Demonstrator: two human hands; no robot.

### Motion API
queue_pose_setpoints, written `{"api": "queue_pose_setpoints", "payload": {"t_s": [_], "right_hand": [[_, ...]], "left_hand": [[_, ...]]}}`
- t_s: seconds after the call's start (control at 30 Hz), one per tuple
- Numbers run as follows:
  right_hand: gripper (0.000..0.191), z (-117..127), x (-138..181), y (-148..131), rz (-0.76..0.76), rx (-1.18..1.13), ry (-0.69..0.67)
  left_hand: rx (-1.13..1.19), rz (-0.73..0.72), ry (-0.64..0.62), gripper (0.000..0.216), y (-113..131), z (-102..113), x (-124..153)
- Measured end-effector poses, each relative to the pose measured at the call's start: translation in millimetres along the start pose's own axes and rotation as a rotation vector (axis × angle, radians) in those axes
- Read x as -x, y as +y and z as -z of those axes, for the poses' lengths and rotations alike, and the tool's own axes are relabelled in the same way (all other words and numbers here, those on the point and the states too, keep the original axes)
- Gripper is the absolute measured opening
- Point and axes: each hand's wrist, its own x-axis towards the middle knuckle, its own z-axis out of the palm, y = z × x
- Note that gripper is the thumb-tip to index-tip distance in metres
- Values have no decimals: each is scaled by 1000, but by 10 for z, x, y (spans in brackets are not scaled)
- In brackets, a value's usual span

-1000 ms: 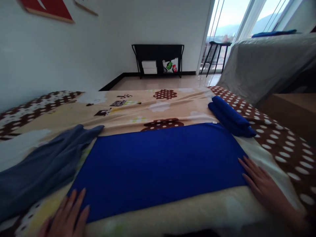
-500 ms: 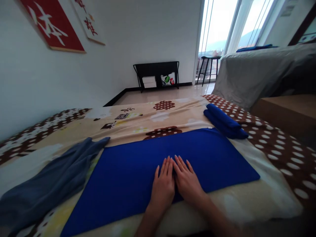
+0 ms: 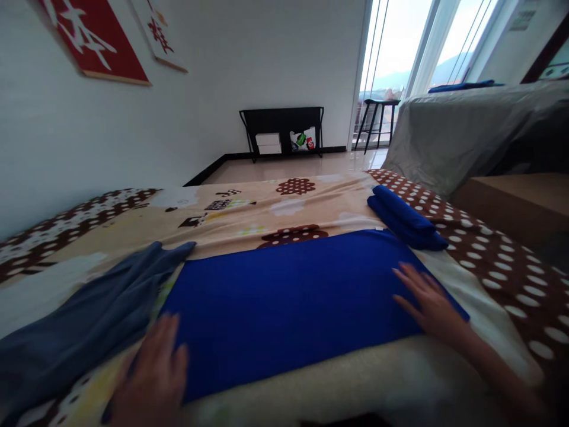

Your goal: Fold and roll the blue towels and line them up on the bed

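Observation:
A bright blue towel (image 3: 288, 296) lies spread flat on the patterned bedspread (image 3: 275, 201) in front of me. My left hand (image 3: 153, 370) rests flat on the towel's near left end, blurred, fingers apart. My right hand (image 3: 429, 302) lies palm down on the towel's right end, fingers spread. Neither hand holds anything. Two folded blue towels (image 3: 406, 222) are stacked just beyond the spread towel's far right corner.
A crumpled grey-blue cloth (image 3: 84, 320) lies to the left of the spread towel. A grey-covered piece of furniture (image 3: 466, 130) stands at the right. A black rack (image 3: 282, 130) stands against the far wall, beside glass doors.
Both hands slid apart from the middle of the towel to its left and right ends. A second ago they were at the near corners.

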Motion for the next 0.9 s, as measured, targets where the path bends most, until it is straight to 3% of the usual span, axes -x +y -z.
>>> {"api": "queue_pose_setpoints", "payload": {"t_s": [0.07,0.13,0.2,0.23,0.3,0.47,0.53,0.6,0.7,0.83,0.9], "right_hand": [[62,-84,-520,-695,232,-122,-172],[64,-271,-1018,-1297,335,-191,-268],[62,-485,-1402,-1583,355,-202,-293],[61,-570,-1537,-1569,354,-199,-292],[58,-651,-1690,-1232,321,-185,-278],[67,-518,-1630,356,14,-101,-172],[70,-518,-1571,759,-53,-83,-155],[73,-578,-1547,926,-82,-74,-141],[76,-660,-1577,913,-103,-69,-116],[69,-557,-1537,705,-131,-65,-20],[66,-436,-1364,461,-153,-61,68]], "left_hand": [[87,-111,-132,59,731,-68,-479],[143,-212,-326,59,1376,-261,-925],[162,-251,-378,58,1696,-510,-1263],[160,-249,-388,58,1693,-623,-1383],[140,-197,-402,58,1371,-777,-1534],[16,117,-319,71,-187,-781,-1549],[-12,182,-289,74,-572,-781,-1513],[-23,195,-273,72,-723,-823,-1494],[-25,186,-262,69,-714,-891,-1500],[-8,178,-259,69,-628,-800,-1512],[3,175,-220,66,-495,-682,-1509]]}}
